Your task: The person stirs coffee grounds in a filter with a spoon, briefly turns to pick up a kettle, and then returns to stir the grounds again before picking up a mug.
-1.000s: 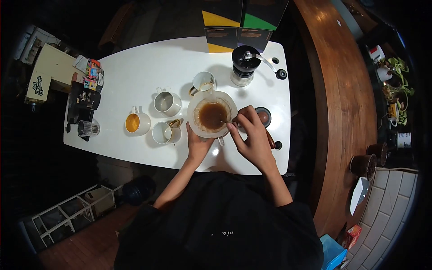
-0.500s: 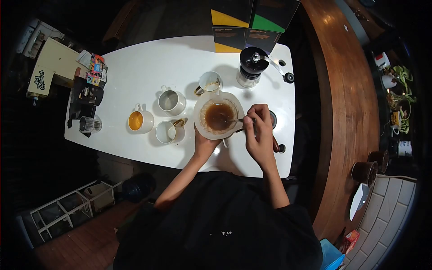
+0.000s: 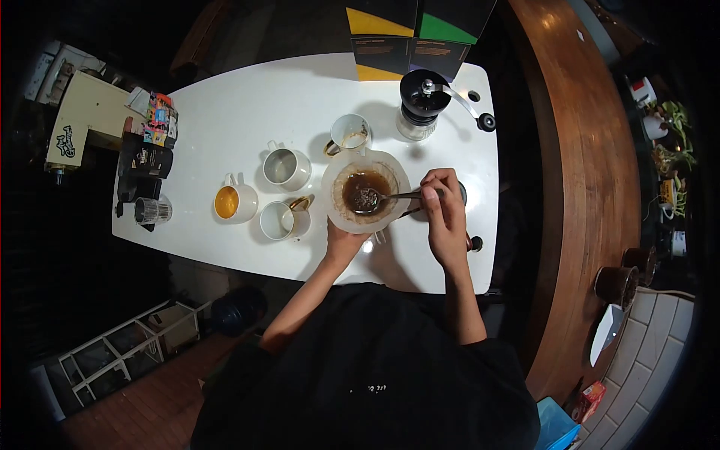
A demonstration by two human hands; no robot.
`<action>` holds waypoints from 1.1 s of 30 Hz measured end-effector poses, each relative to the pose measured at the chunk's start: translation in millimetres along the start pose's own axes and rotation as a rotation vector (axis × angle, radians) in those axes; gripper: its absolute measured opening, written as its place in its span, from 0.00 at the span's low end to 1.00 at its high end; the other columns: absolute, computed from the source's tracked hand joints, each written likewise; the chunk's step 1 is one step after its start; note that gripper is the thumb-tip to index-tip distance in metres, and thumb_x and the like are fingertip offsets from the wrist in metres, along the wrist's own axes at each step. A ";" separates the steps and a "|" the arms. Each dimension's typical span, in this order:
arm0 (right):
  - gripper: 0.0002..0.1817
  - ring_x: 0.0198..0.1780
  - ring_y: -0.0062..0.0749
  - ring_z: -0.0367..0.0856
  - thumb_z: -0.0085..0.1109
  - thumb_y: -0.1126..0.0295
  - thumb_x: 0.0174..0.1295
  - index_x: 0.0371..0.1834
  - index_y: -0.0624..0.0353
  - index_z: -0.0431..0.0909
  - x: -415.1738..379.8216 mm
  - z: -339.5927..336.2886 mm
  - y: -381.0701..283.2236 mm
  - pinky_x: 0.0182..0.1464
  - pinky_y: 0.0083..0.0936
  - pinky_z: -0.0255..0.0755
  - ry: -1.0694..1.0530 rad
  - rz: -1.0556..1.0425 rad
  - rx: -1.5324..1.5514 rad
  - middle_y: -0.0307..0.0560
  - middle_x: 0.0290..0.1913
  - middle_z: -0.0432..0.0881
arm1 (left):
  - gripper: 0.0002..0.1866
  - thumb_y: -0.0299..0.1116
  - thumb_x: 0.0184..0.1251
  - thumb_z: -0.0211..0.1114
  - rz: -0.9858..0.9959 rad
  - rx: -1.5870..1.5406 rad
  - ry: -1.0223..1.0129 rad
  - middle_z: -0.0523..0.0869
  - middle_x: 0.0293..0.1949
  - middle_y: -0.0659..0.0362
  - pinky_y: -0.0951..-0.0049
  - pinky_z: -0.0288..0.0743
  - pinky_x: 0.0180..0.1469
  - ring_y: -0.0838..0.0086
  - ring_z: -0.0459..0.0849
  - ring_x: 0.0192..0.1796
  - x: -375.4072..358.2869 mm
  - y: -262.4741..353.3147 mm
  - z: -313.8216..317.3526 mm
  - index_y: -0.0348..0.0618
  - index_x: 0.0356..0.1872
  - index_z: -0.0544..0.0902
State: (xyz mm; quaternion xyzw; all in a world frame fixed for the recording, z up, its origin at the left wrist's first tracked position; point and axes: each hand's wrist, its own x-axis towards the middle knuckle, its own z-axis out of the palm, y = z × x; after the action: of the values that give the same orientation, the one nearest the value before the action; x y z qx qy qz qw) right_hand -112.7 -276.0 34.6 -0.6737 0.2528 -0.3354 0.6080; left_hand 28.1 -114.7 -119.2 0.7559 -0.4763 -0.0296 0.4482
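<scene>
My left hand [image 3: 346,241] is closed around the lower side of a pale coffee dripper [image 3: 330,196], its fingers partly hidden beneath it. A stained paper filter [image 3: 390,166] lines the dripper and holds brown coffee liquid [image 3: 354,187]. In my closed right hand [image 3: 447,217] is a metal spoon [image 3: 403,196], pinched by the handle. The spoon's bowl shows at the liquid's surface, with a bright glint on it. What stands directly under the dripper is hidden.
Several mugs, including a grey-lined mug [image 3: 286,169] and a yellow-lined mug [image 3: 235,203], stand left of the dripper. A hand grinder [image 3: 421,105] stands behind, its crank reaching right. A ribbed glass [image 3: 152,211] sits at the table's left end. A wooden counter [image 3: 581,195] runs along the right.
My right hand has shifted slightly right and back with the spoon. More of the spoon now shows, its bowl visible where it was sunk in the coffee. My left hand keeps its hold.
</scene>
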 end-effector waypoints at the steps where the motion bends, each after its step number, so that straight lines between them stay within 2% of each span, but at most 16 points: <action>1: 0.16 0.46 0.30 0.72 0.54 0.66 0.82 0.39 0.69 0.79 -0.1 -0.4 -4.6 0.49 0.24 0.70 -0.006 -0.042 -0.042 0.45 0.50 0.72 | 0.34 0.33 0.51 0.88 -0.006 0.002 0.000 0.87 0.58 0.46 0.49 0.75 0.67 0.48 0.84 0.62 -3.0 -3.4 0.1 0.37 0.61 0.85; 3: 0.14 0.49 0.37 0.74 0.57 0.66 0.80 0.40 0.67 0.81 -1.0 -2.5 -6.7 0.54 0.30 0.72 -0.026 -0.068 -0.114 0.49 0.51 0.72 | 0.36 0.33 0.51 0.88 0.112 0.136 -0.066 0.86 0.60 0.47 0.50 0.74 0.70 0.48 0.83 0.64 -3.4 -8.8 -1.0 0.38 0.64 0.83; 4: 0.14 0.49 0.37 0.74 0.57 0.66 0.80 0.40 0.67 0.81 -1.2 -2.6 -8.9 0.54 0.30 0.72 -0.037 -0.073 -0.114 0.49 0.51 0.72 | 0.36 0.33 0.51 0.88 0.107 0.139 -0.055 0.86 0.60 0.47 0.50 0.74 0.70 0.48 0.83 0.64 -2.6 -8.0 -1.0 0.38 0.64 0.83; 6: 0.12 0.50 0.41 0.75 0.59 0.67 0.78 0.39 0.66 0.81 -1.1 -3.2 -17.5 0.56 0.34 0.72 -0.020 -0.235 -0.239 0.51 0.51 0.72 | 0.41 0.31 0.49 0.89 0.007 0.098 -0.036 0.84 0.64 0.47 0.51 0.72 0.73 0.50 0.82 0.67 0.8 -2.0 0.5 0.38 0.67 0.81; 7: 0.09 0.51 0.43 0.76 0.64 0.70 0.73 0.37 0.65 0.80 -1.9 -5.0 -18.6 0.57 0.35 0.72 -0.031 -0.232 -0.259 0.53 0.52 0.72 | 0.41 0.31 0.49 0.89 0.003 0.098 -0.029 0.84 0.64 0.47 0.51 0.72 0.73 0.50 0.82 0.67 6.3 6.9 -3.4 0.38 0.67 0.81; 9: 0.07 0.51 0.43 0.76 0.66 0.72 0.70 0.37 0.65 0.81 -2.5 -6.8 -19.7 0.56 0.36 0.72 -0.040 -0.265 -0.304 0.53 0.52 0.71 | 0.44 0.31 0.46 0.90 -0.166 -0.235 -0.033 0.81 0.67 0.47 0.52 0.71 0.74 0.50 0.80 0.69 14.5 21.2 -9.8 0.38 0.69 0.79; 13: 0.07 0.51 0.48 0.75 0.72 0.77 0.61 0.37 0.62 0.82 -3.1 -10.5 -32.1 0.54 0.39 0.72 -0.082 -0.340 -0.506 0.54 0.52 0.72 | 0.46 0.30 0.45 0.91 -0.125 -0.159 -0.024 0.80 0.68 0.47 0.52 0.71 0.74 0.51 0.79 0.70 10.0 11.6 -5.0 0.38 0.70 0.78; 16: 0.08 0.53 0.50 0.74 0.74 0.76 0.58 0.38 0.59 0.83 -0.4 -11.9 -32.8 0.54 0.42 0.72 -0.128 -0.385 -0.638 0.55 0.53 0.74 | 0.47 0.31 0.45 0.91 -0.119 -0.114 -0.015 0.81 0.68 0.47 0.52 0.71 0.74 0.51 0.79 0.71 7.2 9.0 -3.0 0.38 0.71 0.77; 22: 0.09 0.54 0.52 0.75 0.74 0.75 0.57 0.39 0.57 0.84 8.8 -4.2 -30.9 0.55 0.47 0.73 -0.243 -0.419 -0.673 0.55 0.54 0.76 | 0.48 0.33 0.45 0.91 -0.190 -0.216 -0.031 0.82 0.66 0.47 0.53 0.72 0.74 0.51 0.80 0.69 8.1 9.2 -3.5 0.38 0.71 0.76; 24: 0.08 0.55 0.53 0.74 0.72 0.75 0.59 0.40 0.58 0.84 8.0 -1.7 -30.9 0.55 0.46 0.73 -0.265 -0.416 -0.644 0.55 0.54 0.76 | 0.48 0.33 0.45 0.91 -0.081 -0.046 -0.015 0.82 0.66 0.47 0.53 0.74 0.72 0.51 0.82 0.68 6.5 7.8 -3.4 0.38 0.71 0.76; 28: 0.07 0.54 0.52 0.75 0.70 0.75 0.63 0.42 0.62 0.84 3.9 3.0 -31.1 0.55 0.44 0.73 -0.242 -0.404 -0.614 0.54 0.53 0.76 | 0.47 0.34 0.46 0.91 -0.137 -0.105 0.003 0.84 0.65 0.47 0.54 0.77 0.70 0.51 0.83 0.67 8.4 9.9 -1.6 0.38 0.70 0.77; 30: 0.06 0.53 0.51 0.74 0.69 0.75 0.65 0.42 0.64 0.83 1.1 3.7 -27.7 0.54 0.43 0.73 -0.232 -0.325 -0.517 0.54 0.52 0.76 | 0.45 0.34 0.47 0.91 -0.036 -0.008 0.010 0.85 0.63 0.47 0.54 0.78 0.68 0.51 0.85 0.66 10.6 11.2 -3.4 0.38 0.69 0.78; 32: 0.05 0.51 0.48 0.75 0.67 0.75 0.69 0.41 0.66 0.81 -0.8 5.0 -23.4 0.54 0.40 0.72 -0.220 -0.330 -0.512 0.54 0.52 0.75 | 0.43 0.32 0.47 0.90 -0.068 -0.042 0.010 0.86 0.62 0.47 0.54 0.78 0.68 0.50 0.85 0.65 12.7 16.3 -4.4 0.38 0.68 0.79; 33: 0.05 0.50 0.46 0.75 0.65 0.75 0.70 0.41 0.67 0.80 -2.8 7.1 -19.6 0.54 0.39 0.72 -0.176 -0.233 -0.417 0.54 0.52 0.75 | 0.42 0.30 0.47 0.89 -0.104 -0.075 0.008 0.86 0.62 0.48 0.53 0.78 0.69 0.49 0.85 0.65 13.1 19.1 -5.2 0.38 0.67 0.79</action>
State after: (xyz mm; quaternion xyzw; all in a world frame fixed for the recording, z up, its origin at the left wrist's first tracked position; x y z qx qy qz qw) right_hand -110.4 -266.7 53.4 -0.8357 0.1833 -0.2840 0.4329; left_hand 24.4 -123.8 -97.7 0.7624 -0.4333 -0.0676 0.4759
